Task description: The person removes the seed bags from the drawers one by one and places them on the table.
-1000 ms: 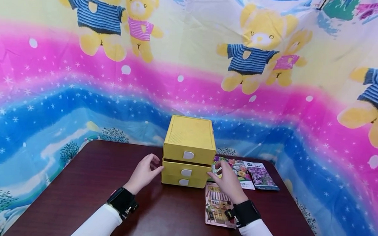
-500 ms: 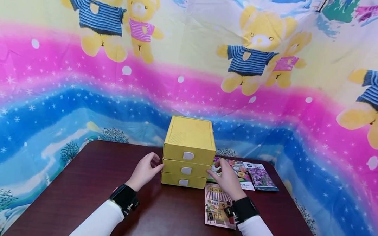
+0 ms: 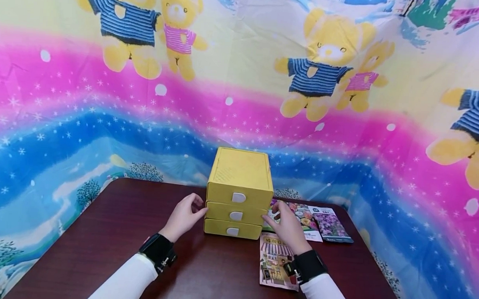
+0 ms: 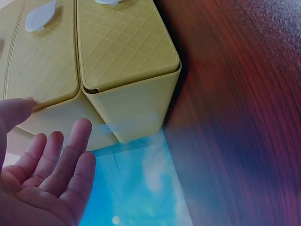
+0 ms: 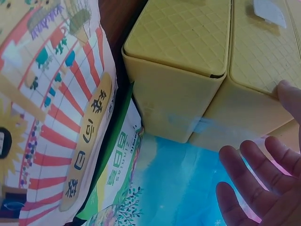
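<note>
A yellow drawer box [image 3: 242,169] with three drawers stands toward the back of the table, all its drawer fronts flush. Each front carries a white tab handle. My left hand [image 3: 183,217] is at the left side of the box, its thumb [image 4: 18,113] touching the edge of the middle drawer [image 3: 218,211]. On the opposite side, my right hand [image 3: 289,228] touches the same drawer's right edge with its thumb [image 5: 289,96]. In both wrist views the other fingers are loosely bent beside the box and hold nothing.
A packet with a striped awning picture [image 3: 276,262] lies below my right hand. Behind it are a flower-printed packet [image 3: 301,214] and a purple-flower packet [image 3: 332,225]. A bear-printed cloth [image 3: 242,78] hangs around the dark wooden table [image 3: 148,208].
One second ago the middle drawer stuck out over the bottom one. Both hands' thumbs have pushed it back into the box, and it has stayed in since half a second ago.
</note>
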A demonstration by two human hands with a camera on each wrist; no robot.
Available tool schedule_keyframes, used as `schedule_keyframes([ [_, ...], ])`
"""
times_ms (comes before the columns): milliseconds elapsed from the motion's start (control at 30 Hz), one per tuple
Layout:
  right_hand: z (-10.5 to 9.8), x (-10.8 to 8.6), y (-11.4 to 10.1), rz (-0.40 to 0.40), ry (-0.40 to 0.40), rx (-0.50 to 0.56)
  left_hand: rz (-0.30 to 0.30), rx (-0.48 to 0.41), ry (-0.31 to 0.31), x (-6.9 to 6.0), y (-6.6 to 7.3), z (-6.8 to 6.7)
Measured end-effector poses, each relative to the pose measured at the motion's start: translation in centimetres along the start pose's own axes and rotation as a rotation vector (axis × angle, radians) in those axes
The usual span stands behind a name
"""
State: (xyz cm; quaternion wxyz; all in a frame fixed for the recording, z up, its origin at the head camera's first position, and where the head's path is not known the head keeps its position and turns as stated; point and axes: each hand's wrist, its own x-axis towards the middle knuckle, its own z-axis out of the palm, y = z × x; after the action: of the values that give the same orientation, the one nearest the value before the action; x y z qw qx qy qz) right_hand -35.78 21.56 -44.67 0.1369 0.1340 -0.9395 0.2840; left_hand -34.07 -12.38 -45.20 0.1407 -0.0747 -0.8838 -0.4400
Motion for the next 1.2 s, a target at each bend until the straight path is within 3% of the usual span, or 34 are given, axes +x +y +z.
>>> schedule_keyframes([
  [133, 0.0, -0.5, -0.3, -0.010, 0.029, -0.006, 0.014, 0.000, 0.005, -0.1, 0.1, 0.0],
  [267, -0.3, -1.3, -1.3, -0.069, 0.120, -0.019, 0.030, -0.020, 0.012, -0.4, 0.7, -0.3],
  [400, -0.5, -2.2, -2.7, -0.214, 0.232, -0.054, 0.055, -0.039, 0.021, -0.7, 1.2, -0.5],
  [500, -0.5, -3.0, -3.9, -0.346, 0.267, -0.063, 0.077, -0.037, 0.021, -0.9, 1.5, -0.6],
  [600, -0.2, -3.6, -5.2, -0.450, 0.221, -0.057, 0.088, -0.032, 0.017, -1.1, 1.5, -0.5],
  [767, 1.1, -4.2, -6.7, -0.521, 0.030, -0.050, 0.081, -0.029, 0.023, -1.2, 1.4, -0.4],
  [967, 3.1, -4.3, -7.1, -0.505, -0.075, -0.094, 0.056, -0.035, 0.026, -1.0, 1.3, -0.1],
  [1200, 4.8, -4.3, -6.7, -0.431, -0.179, -0.178, 0.039, -0.055, 0.053, -0.7, 1.2, 0.2],
])
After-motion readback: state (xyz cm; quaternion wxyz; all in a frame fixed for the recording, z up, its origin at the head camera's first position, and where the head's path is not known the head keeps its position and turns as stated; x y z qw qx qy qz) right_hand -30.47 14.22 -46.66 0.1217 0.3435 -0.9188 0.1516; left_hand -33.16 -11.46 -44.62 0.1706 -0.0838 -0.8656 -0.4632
